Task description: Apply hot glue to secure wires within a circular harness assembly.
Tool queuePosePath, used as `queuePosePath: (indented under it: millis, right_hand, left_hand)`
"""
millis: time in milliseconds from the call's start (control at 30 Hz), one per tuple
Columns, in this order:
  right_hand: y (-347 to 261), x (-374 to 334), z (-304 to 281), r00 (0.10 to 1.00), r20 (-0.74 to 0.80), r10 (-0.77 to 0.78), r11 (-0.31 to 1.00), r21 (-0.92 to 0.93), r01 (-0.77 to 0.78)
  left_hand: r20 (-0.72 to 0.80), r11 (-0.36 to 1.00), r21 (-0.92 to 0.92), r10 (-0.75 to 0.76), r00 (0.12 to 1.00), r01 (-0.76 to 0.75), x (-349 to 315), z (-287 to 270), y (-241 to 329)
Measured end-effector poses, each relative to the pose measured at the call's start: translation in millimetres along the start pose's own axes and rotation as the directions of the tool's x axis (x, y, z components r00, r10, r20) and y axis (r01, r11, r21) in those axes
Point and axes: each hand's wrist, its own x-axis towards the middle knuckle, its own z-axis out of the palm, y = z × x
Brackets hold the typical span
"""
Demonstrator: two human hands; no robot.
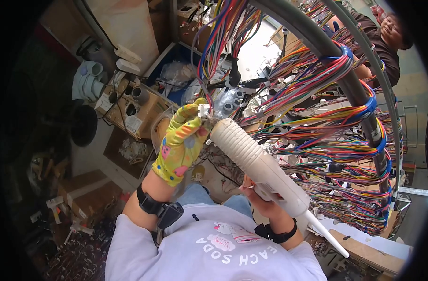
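My left hand (182, 143), in a yellow glove with coloured spots, is raised in the middle of the view. Its fingers are closed around a small white plastic connector (203, 110) joined to bundled coloured wires (209, 89). My bare right hand (257, 196) is wrapped round the handle of a large white glue gun (265, 166), with the gun body covering most of the fingers. Its ribbed front end comes close to the connector; I cannot tell whether they touch. A white glue stick (327, 235) juts out of the gun's rear.
Thick bundles of coloured wires (335, 122) hang off a curved metal rack (352, 86) at the right. A person (380, 40) is beyond it. Cardboard boxes (90, 194) stand at the left, and a blue bin (160, 63) with plastic bags is at the back.
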Motion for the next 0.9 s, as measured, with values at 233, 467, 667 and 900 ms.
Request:
queuePosePath:
  millis: [233,467,667,900]
  right_hand:
    - [2,3,-1,0.978,0.051,-0.200,0.657,-0.733,0.173]
    - [-3,1,7,0.994,-0.098,-0.050,0.974,-0.224,0.027]
    - [-9,5,19,0.955,0.142,-0.262,0.276,-0.937,0.215]
    - [-9,5,16,0.971,0.108,-0.213,0.307,-0.936,0.171]
  left_hand:
    - [-0.003,1.000,-0.011,0.006,1.000,-0.006,-2,2,0]
    - [-0.003,0.999,-0.038,0.001,1.000,-0.002,-3,3,1]
    - [0.022,1.000,-0.029,0.008,1.000,-0.007,-3,4,2]
    - [0.015,0.999,-0.034,-0.003,1.000,0.004,-4,3,1]
